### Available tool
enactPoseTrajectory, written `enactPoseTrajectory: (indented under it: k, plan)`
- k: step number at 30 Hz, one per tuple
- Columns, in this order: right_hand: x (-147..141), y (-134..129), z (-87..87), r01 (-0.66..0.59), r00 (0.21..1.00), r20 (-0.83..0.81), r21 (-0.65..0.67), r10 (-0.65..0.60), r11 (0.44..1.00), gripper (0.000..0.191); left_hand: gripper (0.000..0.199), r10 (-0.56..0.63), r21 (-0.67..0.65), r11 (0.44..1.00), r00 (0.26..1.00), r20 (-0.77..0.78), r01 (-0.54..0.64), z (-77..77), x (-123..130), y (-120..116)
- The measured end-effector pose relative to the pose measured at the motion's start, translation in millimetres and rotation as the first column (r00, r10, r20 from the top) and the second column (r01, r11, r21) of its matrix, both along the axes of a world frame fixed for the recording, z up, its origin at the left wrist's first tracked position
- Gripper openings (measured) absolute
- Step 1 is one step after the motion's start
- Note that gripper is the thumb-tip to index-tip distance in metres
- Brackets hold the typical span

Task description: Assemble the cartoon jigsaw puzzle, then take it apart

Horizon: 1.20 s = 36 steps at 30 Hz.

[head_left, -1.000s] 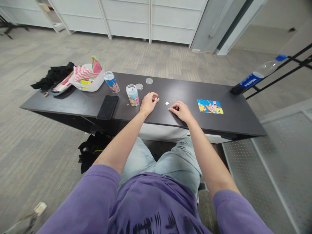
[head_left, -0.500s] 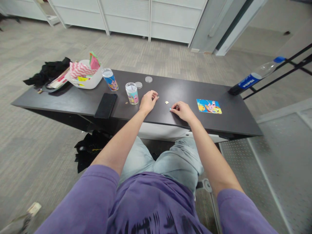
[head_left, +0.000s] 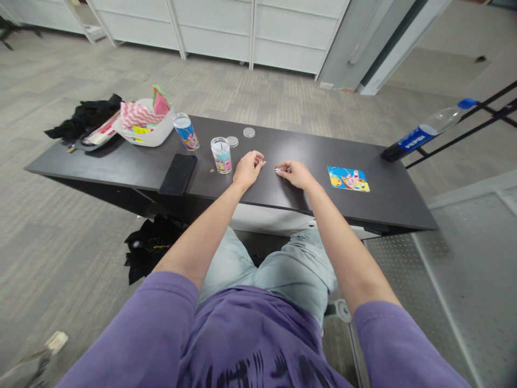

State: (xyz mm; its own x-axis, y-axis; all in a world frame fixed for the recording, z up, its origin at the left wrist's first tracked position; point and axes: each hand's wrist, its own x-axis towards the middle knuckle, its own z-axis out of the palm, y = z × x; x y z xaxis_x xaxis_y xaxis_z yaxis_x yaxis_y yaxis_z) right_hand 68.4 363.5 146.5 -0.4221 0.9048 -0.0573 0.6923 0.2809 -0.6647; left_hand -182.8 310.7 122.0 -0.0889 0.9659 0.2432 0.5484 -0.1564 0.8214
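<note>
Over the middle of the dark table, my left hand (head_left: 248, 168) pinches a tiny pale puzzle piece (head_left: 264, 162) between thumb and fingertips. To its right, my right hand (head_left: 295, 174) has its thumb and fingers closed on another small puzzle piece (head_left: 277, 170), with a gap between the two hands. A picture puzzle (head_left: 349, 179) with blue, pink and yellow cartoon figures lies flat, right of my right hand. Left of my left hand stands a clear-topped cartoon can (head_left: 222, 156); a small loose piece (head_left: 212, 171) lies beside it.
A second cartoon can (head_left: 186, 132), two silver lids (head_left: 249, 132) and a black phone (head_left: 177, 174) are on the left half of the dark table (head_left: 388, 199). Farther left are a white basket (head_left: 151, 134) and black cloth (head_left: 86, 118). A Pepsi bottle (head_left: 424, 132) leans at the right end.
My right hand has moved up and left to where a loose puzzle piece lay; that piece no longer shows separately on the table. My left hand stays nearly in place, still pinching.
</note>
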Motion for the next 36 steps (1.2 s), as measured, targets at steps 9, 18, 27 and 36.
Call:
enactPoseTrajectory:
  k: [9,18,27,36]
  plan:
    - [5,-12,-10.7,0.026,0.99,-0.135,-0.052,-0.033,0.998,0.026,0.007,-0.049,0.116,0.991,0.994,-0.093,0.06,19.7,15,-25]
    - [-26,-13,35.5,0.002,0.886,-0.465,0.018,0.006,1.0,0.049,0.01,0.179,0.433,0.886,0.984,0.015,-0.167,90.0,-39,-76]
    - [-155,-5,81.6,-0.149,0.819,-0.542,0.114,0.187,0.982,0.046,0.017,0.276,0.337,0.9,0.96,0.049,-0.276,112.6,-112,-64]
    - [-187,-2,90.6,-0.101,0.89,-0.425,0.164,0.163,0.981,0.02,0.021,0.259,0.284,0.922,0.964,0.059,-0.265,110.2,-121,-58]
